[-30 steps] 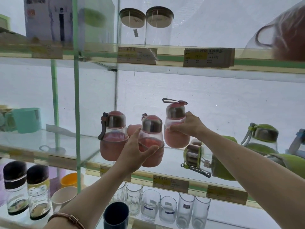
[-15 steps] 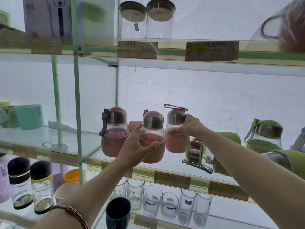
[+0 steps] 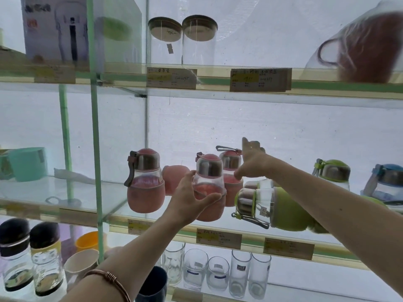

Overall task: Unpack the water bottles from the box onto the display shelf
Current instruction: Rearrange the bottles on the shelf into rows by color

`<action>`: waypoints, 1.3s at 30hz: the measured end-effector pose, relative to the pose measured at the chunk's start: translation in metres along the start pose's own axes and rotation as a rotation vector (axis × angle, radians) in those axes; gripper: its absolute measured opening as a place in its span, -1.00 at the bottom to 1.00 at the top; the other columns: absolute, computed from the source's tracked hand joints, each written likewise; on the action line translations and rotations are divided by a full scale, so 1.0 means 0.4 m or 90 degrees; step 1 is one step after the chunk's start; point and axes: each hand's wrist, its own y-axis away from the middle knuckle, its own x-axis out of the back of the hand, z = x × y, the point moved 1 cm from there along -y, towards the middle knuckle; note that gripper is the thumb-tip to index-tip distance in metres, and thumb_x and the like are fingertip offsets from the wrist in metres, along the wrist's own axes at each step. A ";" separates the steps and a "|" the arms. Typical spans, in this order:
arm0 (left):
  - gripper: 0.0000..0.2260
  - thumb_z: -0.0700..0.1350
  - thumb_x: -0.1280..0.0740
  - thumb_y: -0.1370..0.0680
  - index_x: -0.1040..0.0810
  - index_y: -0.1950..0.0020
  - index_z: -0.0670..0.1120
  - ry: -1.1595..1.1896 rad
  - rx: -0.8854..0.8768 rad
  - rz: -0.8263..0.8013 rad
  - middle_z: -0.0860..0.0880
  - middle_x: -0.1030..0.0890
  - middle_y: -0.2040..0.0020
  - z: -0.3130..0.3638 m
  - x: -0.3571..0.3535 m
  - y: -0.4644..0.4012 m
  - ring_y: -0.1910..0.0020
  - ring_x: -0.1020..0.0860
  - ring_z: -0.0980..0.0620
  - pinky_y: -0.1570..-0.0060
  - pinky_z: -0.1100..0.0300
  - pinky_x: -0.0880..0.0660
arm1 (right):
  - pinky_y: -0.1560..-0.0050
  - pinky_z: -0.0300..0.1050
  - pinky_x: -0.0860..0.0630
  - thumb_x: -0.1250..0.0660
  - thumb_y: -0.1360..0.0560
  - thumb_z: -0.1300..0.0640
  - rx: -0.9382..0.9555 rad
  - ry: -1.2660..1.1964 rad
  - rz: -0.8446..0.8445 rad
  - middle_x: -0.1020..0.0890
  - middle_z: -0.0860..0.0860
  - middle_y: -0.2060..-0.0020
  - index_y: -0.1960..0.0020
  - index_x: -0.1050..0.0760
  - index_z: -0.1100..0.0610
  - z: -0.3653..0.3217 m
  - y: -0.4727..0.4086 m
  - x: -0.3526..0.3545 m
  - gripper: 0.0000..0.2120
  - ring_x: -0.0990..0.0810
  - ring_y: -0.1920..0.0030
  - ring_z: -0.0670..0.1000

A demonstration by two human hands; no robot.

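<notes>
Pink water bottles [image 3: 145, 182] stand on the glass display shelf [image 3: 122, 211]. Left hand [image 3: 188, 198] clasps the middle bottle [image 3: 209, 188]; right hand [image 3: 250, 162], fingers spread apart, hovers beside the rear bottle [image 3: 230, 173].

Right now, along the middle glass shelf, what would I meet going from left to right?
Teal cup → pink bottle with the dark strap → pink bottle gripped by the left hand → green bottle lying on its side → upright green-lidded bottle → blue-lidded bottle.

pink bottles [image 3: 145, 182] x3 | green bottles [image 3: 281, 208] x2 | lidded jars [image 3: 165, 40] x2 | tumblers [image 3: 195, 269] x5
</notes>
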 end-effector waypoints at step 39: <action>-0.19 0.01 -0.51 -0.35 -0.12 -0.43 -0.13 -0.996 0.004 -0.243 -0.07 -0.46 -0.22 -0.020 0.085 -0.215 -0.16 -0.52 -0.06 -0.03 0.10 -0.38 | -0.16 0.05 -0.41 -0.43 -0.36 -0.23 0.254 -0.021 0.063 -0.55 -0.03 0.03 -0.17 -0.43 0.07 -0.084 0.009 -0.064 -0.46 -0.51 -0.04 0.02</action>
